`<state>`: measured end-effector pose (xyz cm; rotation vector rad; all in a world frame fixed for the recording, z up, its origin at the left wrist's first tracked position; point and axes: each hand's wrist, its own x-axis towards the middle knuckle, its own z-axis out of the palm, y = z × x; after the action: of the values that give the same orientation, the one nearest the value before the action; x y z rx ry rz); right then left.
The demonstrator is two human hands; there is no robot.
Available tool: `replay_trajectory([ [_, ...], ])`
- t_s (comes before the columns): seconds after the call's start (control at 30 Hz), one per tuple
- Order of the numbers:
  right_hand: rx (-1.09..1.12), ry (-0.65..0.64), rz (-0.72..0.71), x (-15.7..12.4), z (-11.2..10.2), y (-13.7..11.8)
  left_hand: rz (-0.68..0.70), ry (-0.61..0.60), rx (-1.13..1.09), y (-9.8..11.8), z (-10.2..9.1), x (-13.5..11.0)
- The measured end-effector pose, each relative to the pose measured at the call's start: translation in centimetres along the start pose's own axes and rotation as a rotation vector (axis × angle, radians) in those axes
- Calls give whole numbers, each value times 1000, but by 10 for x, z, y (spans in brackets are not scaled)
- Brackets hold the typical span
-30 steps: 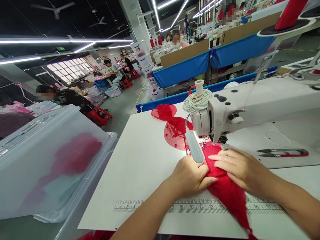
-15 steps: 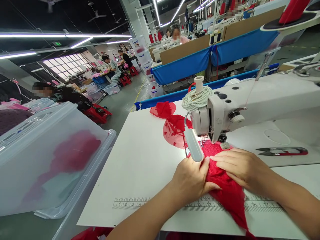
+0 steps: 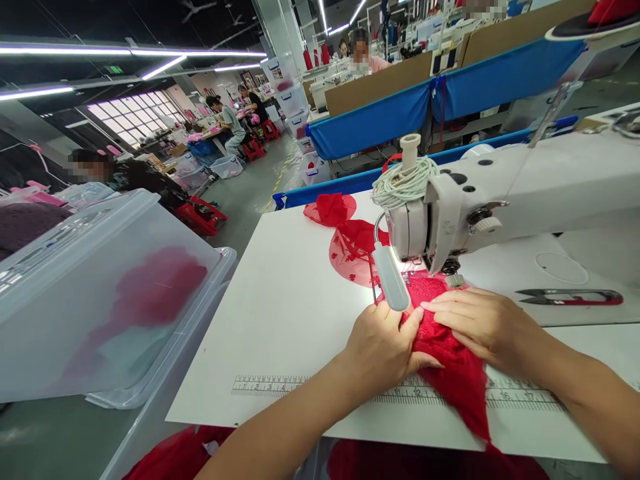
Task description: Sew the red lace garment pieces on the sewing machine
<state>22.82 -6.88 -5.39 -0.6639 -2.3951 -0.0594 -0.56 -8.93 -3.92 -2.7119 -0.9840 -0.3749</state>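
A piece of red lace fabric [image 3: 450, 363] lies under the sewing machine's needle area [image 3: 411, 272], and its narrow tail hangs toward the table's front edge. My left hand [image 3: 383, 343] grips the fabric's left side, thumb stretched across it. From the right, my right hand [image 3: 493, 327] holds the fabric with its fingers close together, fingertips near my left index finger. A small grey lamp [image 3: 391, 277] lights the spot and covers part of my left fingertips. The needle itself is too small to make out.
Red sheer pieces [image 3: 353, 250] lie behind the lamp on the white table [image 3: 250, 300]. Thread snips [image 3: 570, 297] rest right of my hands. A printed ruler [image 3: 270, 385] runs along the front. A translucent bin [image 3: 100, 320] stands left; people work farther back.
My view has shifted slightly, so the table and machine sit a little higher and farther right. Both hands stay on the red lace fabric in nearly the same pose.
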Motion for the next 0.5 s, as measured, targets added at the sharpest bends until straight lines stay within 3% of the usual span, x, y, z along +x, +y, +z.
replay_trajectory([
  [0.27, -51, -17, -32, 1, -1, 2, -18, 43, -7, -1, 0, 0],
  [0.5, -83, -40, -42, 4, -3, 6, -48, -22, -20, -6, 2, 0],
])
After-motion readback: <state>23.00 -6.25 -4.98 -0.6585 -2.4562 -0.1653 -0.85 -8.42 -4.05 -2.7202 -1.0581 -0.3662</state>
